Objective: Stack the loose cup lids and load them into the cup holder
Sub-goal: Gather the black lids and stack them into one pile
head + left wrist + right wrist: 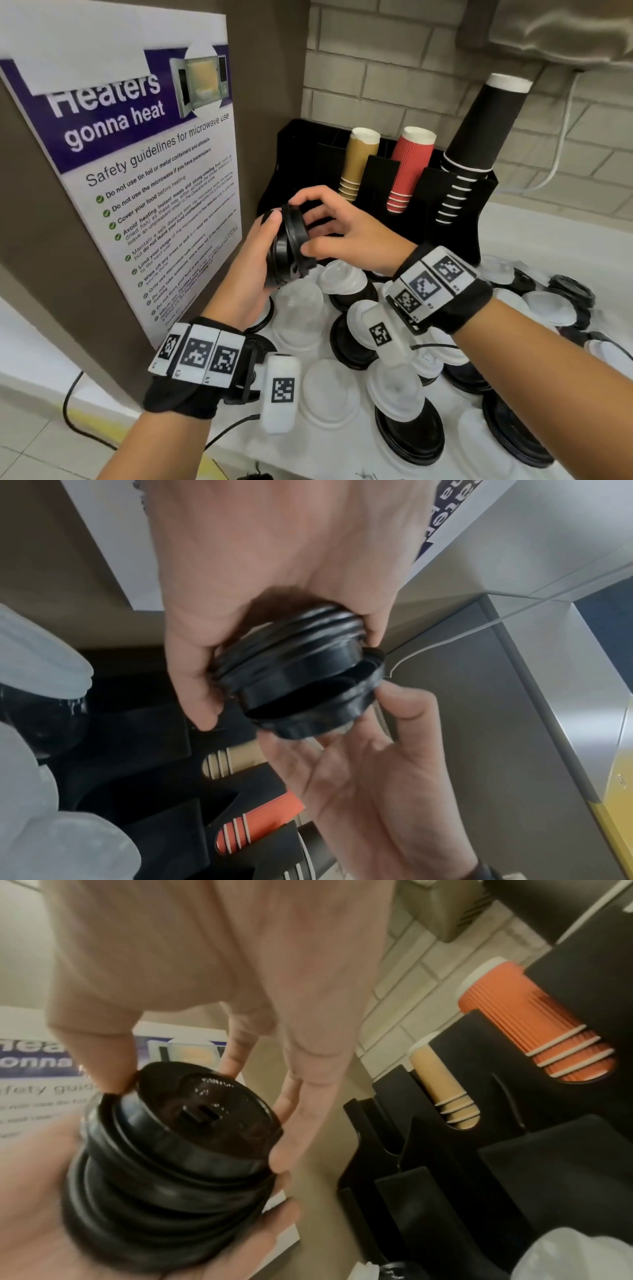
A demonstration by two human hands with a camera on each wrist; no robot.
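My left hand [260,260] grips a short stack of black cup lids [284,260], held on its side above the counter. My right hand [305,224] pinches the rim of the top black lid [294,219] between thumb and fingers, and this lid sits tilted on the stack. In the left wrist view the top lid [308,696] is askew against the stack [291,642]. The right wrist view shows the lid's sip slot [202,1112] and the stack [164,1191] in my left palm [51,1218]. The black cup holder [308,144] stands just behind the hands.
Several loose translucent white lids [329,390] and black lids [407,431] cover the white counter. The holder carries tan cups [358,161], red cups [409,168] and black cups [479,137]. A panel with a microwave poster [137,171] stands close on the left. A brick wall is behind.
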